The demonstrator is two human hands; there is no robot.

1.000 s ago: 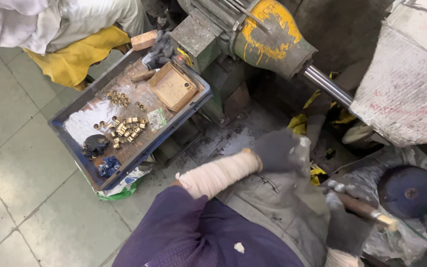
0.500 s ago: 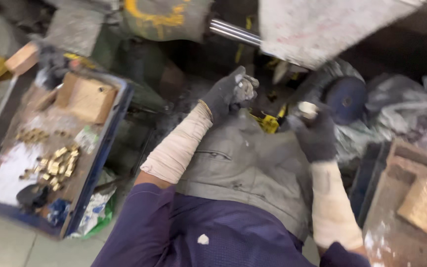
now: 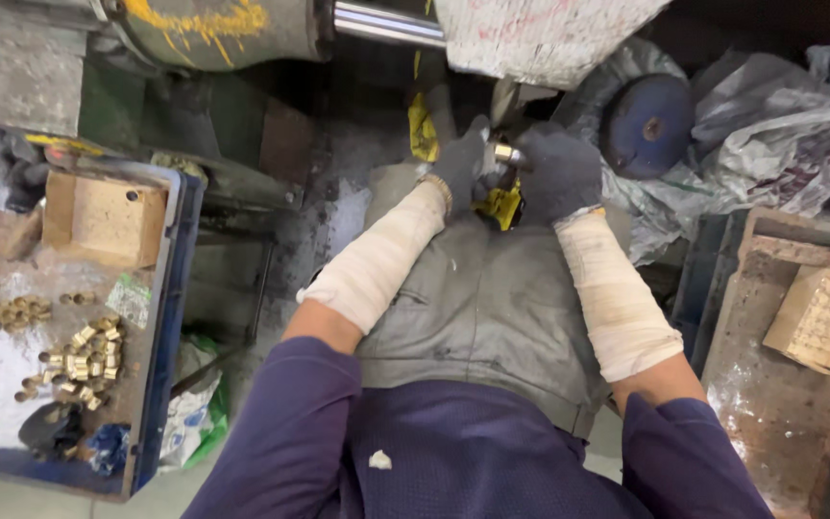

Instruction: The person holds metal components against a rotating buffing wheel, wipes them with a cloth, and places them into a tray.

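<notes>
Close in, my purple sleeves (image 3: 453, 461) and the grey apron (image 3: 492, 317) over my lap filled the bottom of the view, both forearms wrapped in pale cloth and reaching forward side by side. Out at the end of them, my left hand (image 3: 461, 165) in its dark glove was curled narrow around a small brass piece (image 3: 503, 153), and my right hand (image 3: 559, 171), gloved the same, was closed against the piece's other end, so the two hands met right over it, just above a yellow scrap (image 3: 501, 204). The piece sat pinched between my gloves, only its bright tip showing; how far it reached into either palm I could not tell. To do this well, I judged, I needed both wrists steady and the piece square to the hands, gripping firm without letting the thick gloves slip on smooth metal. To my left the blue tray (image 3: 170, 317) carried a scatter of brass fittings (image 3: 74, 363), well apart from my hands, with a cardboard box (image 3: 103, 216) at its far end. To my right another cardboard box (image 3: 823, 317) lay in a rusty tray (image 3: 770, 404). Farther on were a blue disc (image 3: 653, 123) among plastic bags (image 3: 770, 144), and beyond that the machine's shiny shaft (image 3: 386, 24) and yellow-smeared housing (image 3: 213, 29).
</notes>
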